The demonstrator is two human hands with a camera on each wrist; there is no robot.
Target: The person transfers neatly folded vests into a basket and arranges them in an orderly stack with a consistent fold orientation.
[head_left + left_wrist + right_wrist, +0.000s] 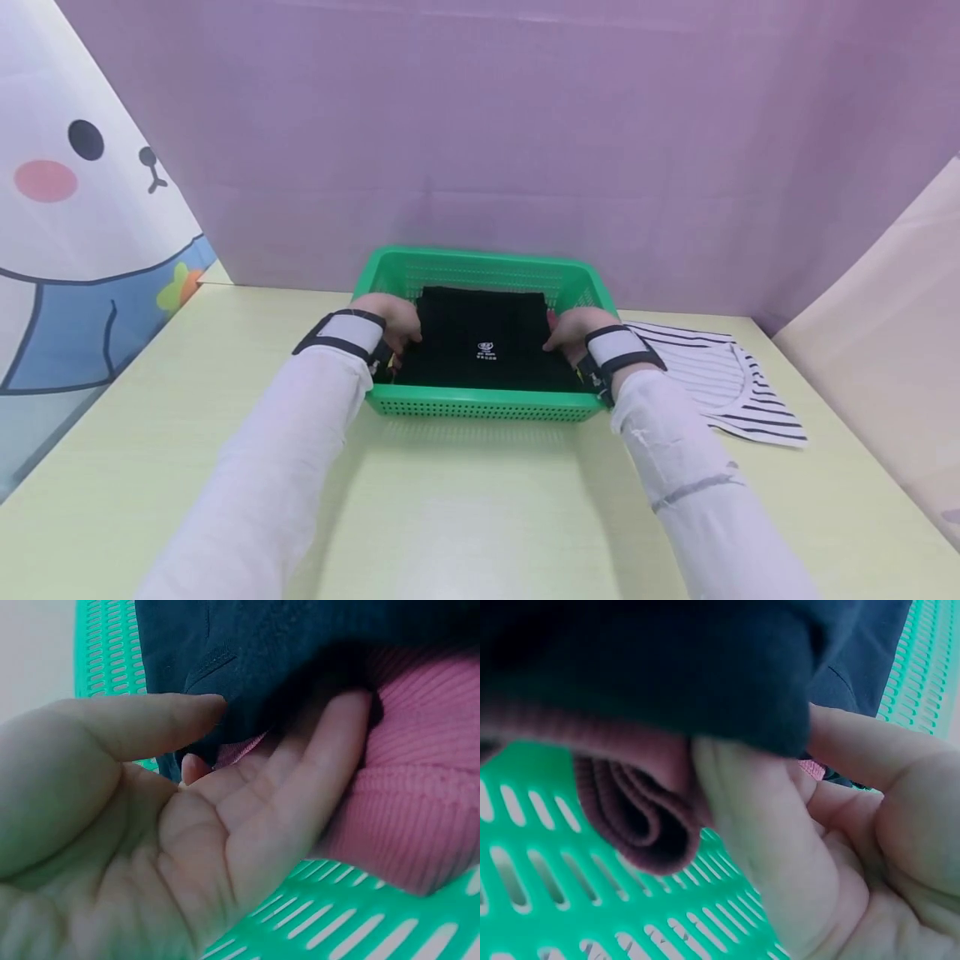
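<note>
Both hands sit inside the green basket [480, 404] on the bench [465, 500]. The left hand [393, 321] and right hand [573, 329] each pinch a side of the folded black garment [480, 333], fingers slipped beneath it. It lies atop what looks like a pink knit [420, 802]. A striped shirt [720, 383] lies to the right.

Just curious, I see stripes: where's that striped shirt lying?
In the head view, the striped shirt lies flat on the table, right of the green basket, beside the right hand.
</note>
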